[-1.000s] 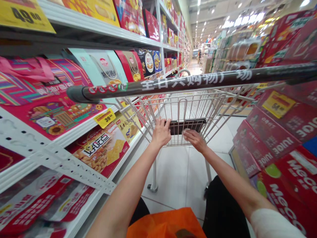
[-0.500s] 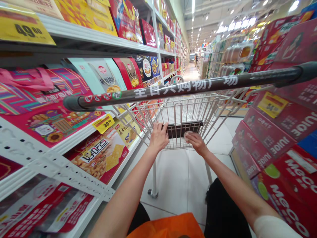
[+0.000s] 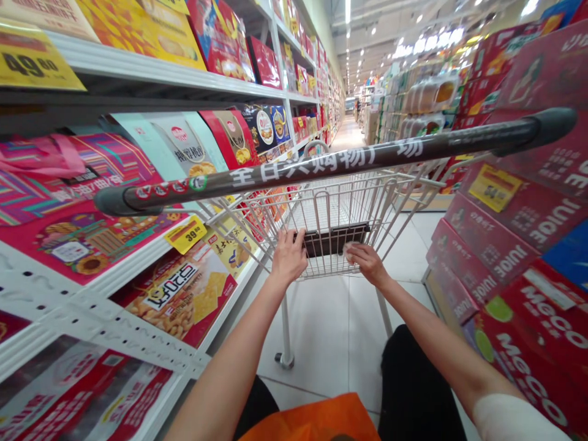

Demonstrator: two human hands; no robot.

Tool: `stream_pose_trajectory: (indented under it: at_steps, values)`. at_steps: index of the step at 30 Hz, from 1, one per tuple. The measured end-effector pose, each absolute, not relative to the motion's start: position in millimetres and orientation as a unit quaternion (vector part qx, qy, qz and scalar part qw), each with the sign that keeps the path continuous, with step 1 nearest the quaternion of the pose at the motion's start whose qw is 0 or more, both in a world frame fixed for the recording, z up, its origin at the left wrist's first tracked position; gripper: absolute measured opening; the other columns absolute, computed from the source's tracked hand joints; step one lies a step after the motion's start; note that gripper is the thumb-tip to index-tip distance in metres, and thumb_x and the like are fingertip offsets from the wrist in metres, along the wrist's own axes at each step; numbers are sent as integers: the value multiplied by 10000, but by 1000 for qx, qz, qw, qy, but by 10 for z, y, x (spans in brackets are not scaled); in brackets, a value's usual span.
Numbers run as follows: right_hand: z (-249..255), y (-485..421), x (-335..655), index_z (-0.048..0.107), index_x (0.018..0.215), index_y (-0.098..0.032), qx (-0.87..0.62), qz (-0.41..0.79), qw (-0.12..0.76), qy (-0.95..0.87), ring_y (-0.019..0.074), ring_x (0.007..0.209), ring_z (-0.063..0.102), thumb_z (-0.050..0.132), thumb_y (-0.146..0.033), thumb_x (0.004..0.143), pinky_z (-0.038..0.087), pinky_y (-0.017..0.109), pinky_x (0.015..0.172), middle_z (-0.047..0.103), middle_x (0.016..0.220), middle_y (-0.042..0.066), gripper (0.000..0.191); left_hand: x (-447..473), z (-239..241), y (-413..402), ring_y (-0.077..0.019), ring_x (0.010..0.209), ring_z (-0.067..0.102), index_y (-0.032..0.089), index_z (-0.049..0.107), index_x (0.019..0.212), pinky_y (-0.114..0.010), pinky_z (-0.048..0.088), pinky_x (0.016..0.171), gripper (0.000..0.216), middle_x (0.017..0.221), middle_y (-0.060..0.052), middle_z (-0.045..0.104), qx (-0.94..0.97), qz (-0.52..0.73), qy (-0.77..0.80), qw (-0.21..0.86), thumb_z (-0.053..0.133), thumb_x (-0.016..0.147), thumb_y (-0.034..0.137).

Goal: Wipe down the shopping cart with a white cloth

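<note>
A wire shopping cart [image 3: 404, 190] stands in the aisle just ahead of me, its dark handle bar [image 3: 321, 164] with white lettering crossing the view. Below the bar, at the back of the basket, is a dark seat flap [image 3: 335, 237]. My left hand [image 3: 288, 258] curls its fingers over the flap's left end and the wires there. My right hand [image 3: 367, 262] grips the flap's lower right edge, and something pale shows under its fingertips; what it is I cannot tell. The basket looks empty.
Shelves [image 3: 138, 64] of boxed snacks run close along the left, with yellow price tags [image 3: 186, 234]. Stacked red juice cartons [image 3: 514, 251] crowd the right side. White tiled floor [image 3: 326, 318] runs down the aisle. An orange bag [image 3: 316, 419] sits at my lap.
Both hands stay on the seat flap and have shifted slightly left. The handle bar has swung lower on its left end in the view.
</note>
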State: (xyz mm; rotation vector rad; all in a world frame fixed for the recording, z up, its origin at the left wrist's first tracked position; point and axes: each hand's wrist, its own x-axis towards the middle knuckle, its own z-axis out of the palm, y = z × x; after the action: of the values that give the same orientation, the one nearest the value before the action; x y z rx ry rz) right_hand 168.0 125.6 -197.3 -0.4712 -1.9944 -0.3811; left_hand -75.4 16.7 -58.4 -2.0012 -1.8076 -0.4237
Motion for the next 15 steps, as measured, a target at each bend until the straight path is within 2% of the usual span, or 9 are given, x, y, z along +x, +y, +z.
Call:
stream_pose_trajectory:
  at_steps: [3,5,11,13,15]
  values:
    - [-1759,1298,1781,716,910,-229,-246,-176,555,-775,198,1227,585,542,-170,952,531,422,1032,738,1124,40,188,-757,-590,178,-339,1405,355,163,456,1389,-521,248,1221,540,1232,-130,543,-719,-153,-647,201,502,852,198]
    - [-1667,1360,1819,718,920,-234,-268,-191,570,-753,207,1252,566,547,-181,951,504,447,1071,735,1141,40,182,-756,-593,183,-349,1419,334,164,453,1392,-534,247,1218,538,1236,-132,540,-719,-155,-647,200,497,857,203]
    - [-2025,1385,1845,722,970,-232,-244,-167,497,-815,162,1031,652,543,-199,960,566,366,933,764,1020,22,182,-738,-583,168,-336,1393,375,174,457,1381,-533,254,1218,531,1221,-134,550,-716,-152,-650,204,510,853,204]
    - [-2126,1334,1874,724,966,-233,-247,-144,481,-829,165,1052,645,514,-191,970,568,362,912,762,1026,28,214,-740,-578,165,-334,1394,377,173,452,1386,-530,253,1219,531,1224,-131,547,-717,-147,-650,203,506,859,205]
    - [-2086,1297,1915,723,957,-235,-262,-136,503,-812,184,1119,624,535,-193,959,549,391,961,756,1062,38,193,-747,-576,166,-345,1414,349,169,446,1394,-527,253,1218,534,1241,-128,538,-718,-142,-652,200,500,864,206]
